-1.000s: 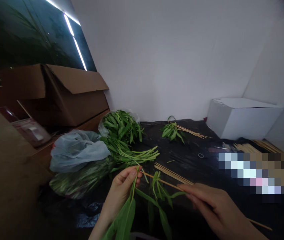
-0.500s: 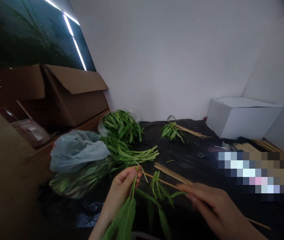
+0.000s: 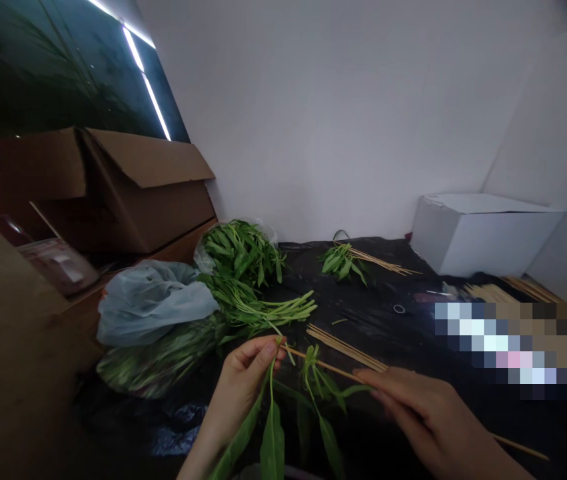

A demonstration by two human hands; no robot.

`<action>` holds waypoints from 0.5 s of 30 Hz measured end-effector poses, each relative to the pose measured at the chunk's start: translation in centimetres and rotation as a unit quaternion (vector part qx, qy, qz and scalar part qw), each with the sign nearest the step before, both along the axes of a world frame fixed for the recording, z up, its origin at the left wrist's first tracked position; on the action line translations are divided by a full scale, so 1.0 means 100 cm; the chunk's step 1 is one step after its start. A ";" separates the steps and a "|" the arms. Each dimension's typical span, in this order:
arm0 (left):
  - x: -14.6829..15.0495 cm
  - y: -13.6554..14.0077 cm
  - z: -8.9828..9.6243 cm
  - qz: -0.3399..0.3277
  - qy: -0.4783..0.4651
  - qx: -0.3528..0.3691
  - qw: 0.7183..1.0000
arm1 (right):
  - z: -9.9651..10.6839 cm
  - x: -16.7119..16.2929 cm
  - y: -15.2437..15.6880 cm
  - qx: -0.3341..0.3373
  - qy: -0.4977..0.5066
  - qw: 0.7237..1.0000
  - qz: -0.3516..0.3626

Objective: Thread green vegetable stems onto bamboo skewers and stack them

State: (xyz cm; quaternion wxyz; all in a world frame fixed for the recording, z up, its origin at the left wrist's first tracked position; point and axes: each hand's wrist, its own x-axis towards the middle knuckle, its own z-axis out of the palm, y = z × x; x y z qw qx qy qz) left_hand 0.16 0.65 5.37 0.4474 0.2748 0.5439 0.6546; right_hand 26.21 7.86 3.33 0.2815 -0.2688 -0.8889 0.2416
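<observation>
Between thumb and fingers, my left hand (image 3: 250,367) pinches a stem of leafy greens (image 3: 272,437) at the tip of a thin bamboo skewer (image 3: 336,369). Long green leaves hang below that hand. My right hand (image 3: 418,403) is closed around the skewer farther along, and its rear end sticks out past the wrist. Another leafy sprig (image 3: 312,363) hangs on the skewer between my hands. Just behind the skewer, several loose skewers (image 3: 346,347) lie on the black plastic sheet (image 3: 363,313).
Loose greens (image 3: 263,308) lie beside a pale plastic bag (image 3: 156,300), with bagged greens (image 3: 238,250) behind. Finished-looking skewers with leaves (image 3: 343,261) rest near the wall. A white box (image 3: 483,233) stands back right, a cardboard box (image 3: 148,180) back left. More sticks (image 3: 490,293) lie right.
My left hand has shifted slightly right along with the stem at the skewer's tip, and the hanging leaves have swung right. My right hand stays nearly still on the skewer.
</observation>
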 end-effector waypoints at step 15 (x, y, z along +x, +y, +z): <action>0.003 0.005 -0.007 0.035 0.033 0.010 0.999 | -0.001 -0.009 -0.005 0.113 0.011 0.993 -0.024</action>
